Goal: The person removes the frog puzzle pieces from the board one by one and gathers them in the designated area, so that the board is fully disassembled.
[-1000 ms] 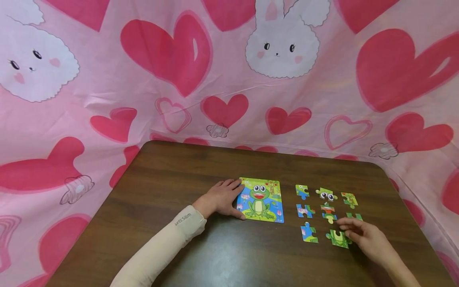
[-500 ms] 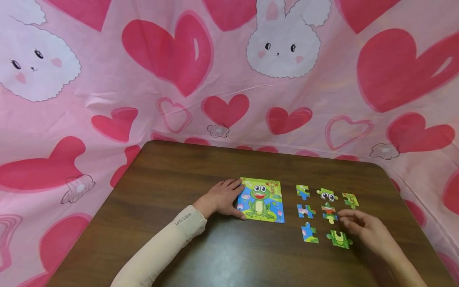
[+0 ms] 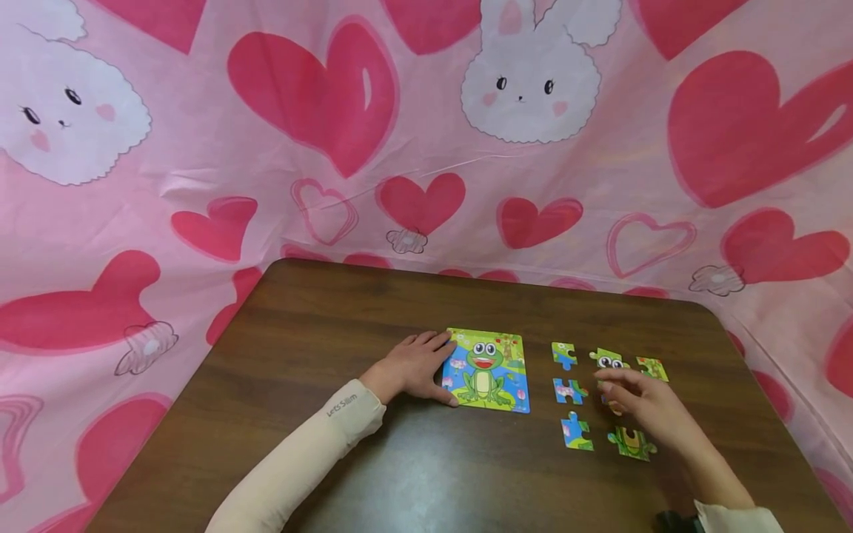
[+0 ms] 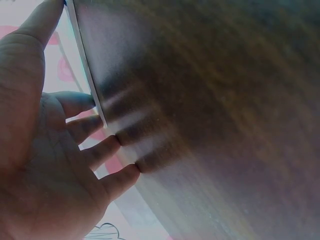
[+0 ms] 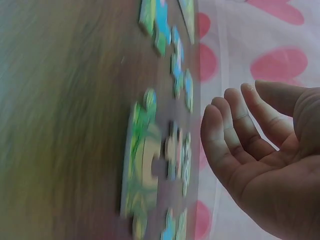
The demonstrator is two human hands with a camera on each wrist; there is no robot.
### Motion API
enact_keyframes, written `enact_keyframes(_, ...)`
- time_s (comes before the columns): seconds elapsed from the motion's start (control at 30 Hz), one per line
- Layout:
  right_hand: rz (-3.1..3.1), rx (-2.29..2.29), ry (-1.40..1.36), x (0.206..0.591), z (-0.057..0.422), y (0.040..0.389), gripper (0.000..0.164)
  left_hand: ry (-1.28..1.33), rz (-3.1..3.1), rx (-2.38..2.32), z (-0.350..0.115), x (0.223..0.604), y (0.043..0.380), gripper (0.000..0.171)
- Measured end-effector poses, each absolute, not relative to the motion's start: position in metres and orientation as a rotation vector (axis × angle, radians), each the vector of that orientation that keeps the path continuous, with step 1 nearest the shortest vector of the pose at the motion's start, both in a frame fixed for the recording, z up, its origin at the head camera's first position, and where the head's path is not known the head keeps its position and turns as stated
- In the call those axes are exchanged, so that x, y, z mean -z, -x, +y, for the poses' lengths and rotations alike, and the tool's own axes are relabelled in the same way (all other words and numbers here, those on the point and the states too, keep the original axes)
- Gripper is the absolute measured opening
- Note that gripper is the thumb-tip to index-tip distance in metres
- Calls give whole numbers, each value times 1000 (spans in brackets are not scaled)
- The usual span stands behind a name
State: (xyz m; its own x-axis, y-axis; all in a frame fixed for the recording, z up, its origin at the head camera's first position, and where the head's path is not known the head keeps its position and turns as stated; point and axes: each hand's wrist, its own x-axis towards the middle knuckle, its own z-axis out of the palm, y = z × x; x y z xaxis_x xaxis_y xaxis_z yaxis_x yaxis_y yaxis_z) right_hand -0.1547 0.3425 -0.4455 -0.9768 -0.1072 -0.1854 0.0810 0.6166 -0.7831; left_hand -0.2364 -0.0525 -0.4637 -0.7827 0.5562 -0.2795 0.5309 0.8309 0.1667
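My left hand (image 3: pixel 418 366) lies with fingers spread at the left edge of a square frog picture board (image 3: pixel 486 370). In the left wrist view, fingertips of the left hand (image 4: pixel 55 155) touch the wooden table and the board's thin edge. To the right, my right hand (image 3: pixel 649 407) hovers above several jigsaw pieces, mostly hiding the middle frog-mouth piece. Its fingers are loosely bent and hold nothing, as the right hand (image 5: pixel 265 155) in its wrist view shows. Nearby lie the frog-eyes piece (image 3: pixel 607 358), the frog-belly piece (image 3: pixel 633 444) and a tree piece (image 3: pixel 654 368).
Left-column jigsaw pieces, namely a top piece (image 3: pixel 563 354), a lotus piece (image 3: pixel 569 391) and a bottom piece (image 3: pixel 576 432), lie between the board and the right hand. Behind the dark wooden table (image 3: pixel 373 303) hangs a pink heart-print cloth (image 3: pixel 426 148).
My right hand has moved left and slightly up from the right column to above the middle column of pieces. The left hand and the board stay in place.
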Motion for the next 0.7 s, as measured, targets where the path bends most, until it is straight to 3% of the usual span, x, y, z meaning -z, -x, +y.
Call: enact_keyframes(0.7,2347,1501,154,462,268,191,38,-830,2698,-109,-52,463,236,108)
